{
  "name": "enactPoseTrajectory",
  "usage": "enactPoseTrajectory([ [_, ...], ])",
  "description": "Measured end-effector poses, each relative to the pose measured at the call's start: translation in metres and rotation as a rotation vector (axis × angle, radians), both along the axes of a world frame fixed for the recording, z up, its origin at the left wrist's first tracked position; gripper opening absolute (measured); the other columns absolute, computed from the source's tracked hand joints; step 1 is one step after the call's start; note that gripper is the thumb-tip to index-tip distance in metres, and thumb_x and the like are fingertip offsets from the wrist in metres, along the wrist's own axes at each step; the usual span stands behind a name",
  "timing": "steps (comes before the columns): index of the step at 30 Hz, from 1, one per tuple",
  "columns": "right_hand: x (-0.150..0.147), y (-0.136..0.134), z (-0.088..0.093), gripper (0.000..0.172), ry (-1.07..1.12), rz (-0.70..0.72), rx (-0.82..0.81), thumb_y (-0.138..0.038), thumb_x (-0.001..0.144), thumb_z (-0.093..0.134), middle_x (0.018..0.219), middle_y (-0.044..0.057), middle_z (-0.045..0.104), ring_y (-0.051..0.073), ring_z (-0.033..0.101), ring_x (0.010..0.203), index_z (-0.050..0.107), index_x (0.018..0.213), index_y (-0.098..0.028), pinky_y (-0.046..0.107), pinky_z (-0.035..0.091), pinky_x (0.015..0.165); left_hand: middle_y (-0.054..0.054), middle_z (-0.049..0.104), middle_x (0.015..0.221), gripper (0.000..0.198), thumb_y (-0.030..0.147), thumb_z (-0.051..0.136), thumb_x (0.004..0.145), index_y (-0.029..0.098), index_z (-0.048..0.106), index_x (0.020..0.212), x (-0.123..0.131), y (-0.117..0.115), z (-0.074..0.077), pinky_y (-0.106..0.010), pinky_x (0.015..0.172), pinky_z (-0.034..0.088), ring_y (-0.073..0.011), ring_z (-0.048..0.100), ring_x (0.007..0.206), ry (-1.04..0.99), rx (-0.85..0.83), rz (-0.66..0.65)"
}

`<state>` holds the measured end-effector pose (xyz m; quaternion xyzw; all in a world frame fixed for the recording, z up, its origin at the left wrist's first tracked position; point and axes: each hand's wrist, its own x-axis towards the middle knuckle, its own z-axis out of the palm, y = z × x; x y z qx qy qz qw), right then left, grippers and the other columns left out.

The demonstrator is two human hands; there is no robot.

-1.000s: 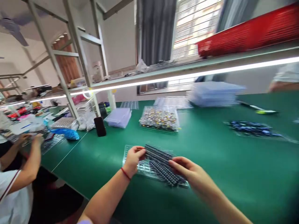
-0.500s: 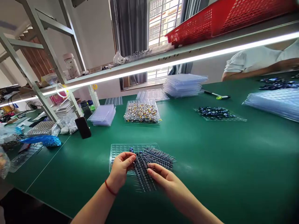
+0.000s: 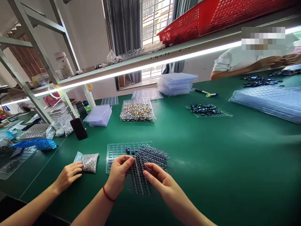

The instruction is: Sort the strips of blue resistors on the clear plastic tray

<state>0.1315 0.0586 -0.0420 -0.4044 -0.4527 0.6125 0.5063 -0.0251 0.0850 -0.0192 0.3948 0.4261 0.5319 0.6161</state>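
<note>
Holding dark beaded strip point(image 3: 143, 169), ribbed rows, over clear gridded tray point(image 3: 117, 150)

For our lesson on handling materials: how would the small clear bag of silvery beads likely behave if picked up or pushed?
The bag of beads lies slumped and flattish, so it would probably sag and shift shape when lifted. Packed with small pieces, it likely feels heavy for its size. On the green table it should slide rather than roll.

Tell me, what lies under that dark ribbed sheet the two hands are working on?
A clear gridded tray on the green table, a few dark blue beads in its cells. Whatever the dark ribbed sheet, left hand and right hand cover is hidden.
</note>
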Motion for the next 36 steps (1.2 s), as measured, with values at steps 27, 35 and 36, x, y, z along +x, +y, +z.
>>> enactPoseTrajectory([
  [27, 0.014, -0.001, 0.007, 0.035, -0.001, 0.059, 0.081, -0.055, 0.084, 0.065, 0.085, 0.002, 0.064, 0.016, 0.057, 0.080, 0.064, 0.095, -0.021, 0.022, 0.048, 0.072, 0.002, 0.055, 0.068, 0.029, 0.043, 0.075, 0.072, 0.015, 0.066, 0.073, 0.011, -0.019, 0.011, -0.023, 0.065, 0.036, -0.0101, 0.045, 0.066, 0.202, 0.037, -0.126],
  [35, 0.013, -0.002, 0.010, 0.037, 0.013, 0.058, 0.063, -0.057, 0.081, 0.067, 0.082, 0.001, 0.064, 0.016, 0.056, 0.080, 0.065, 0.091, -0.022, 0.021, 0.047, 0.072, 0.002, 0.056, 0.067, 0.029, 0.041, 0.078, 0.070, 0.014, 0.066, 0.072, 0.011, -0.019, 0.007, -0.022, 0.063, 0.036, -0.0090, 0.046, 0.065, 0.128, -0.012, -0.119],
  [36, 0.013, -0.002, 0.010, 0.037, 0.019, 0.059, 0.055, -0.057, 0.081, 0.068, 0.083, 0.001, 0.064, 0.016, 0.056, 0.081, 0.065, 0.091, -0.022, 0.021, 0.047, 0.073, 0.002, 0.056, 0.067, 0.029, 0.040, 0.078, 0.070, 0.014, 0.066, 0.072, 0.011, -0.020, 0.006, -0.022, 0.064, 0.036, -0.0089, 0.046, 0.065, 0.117, -0.015, -0.117],
])
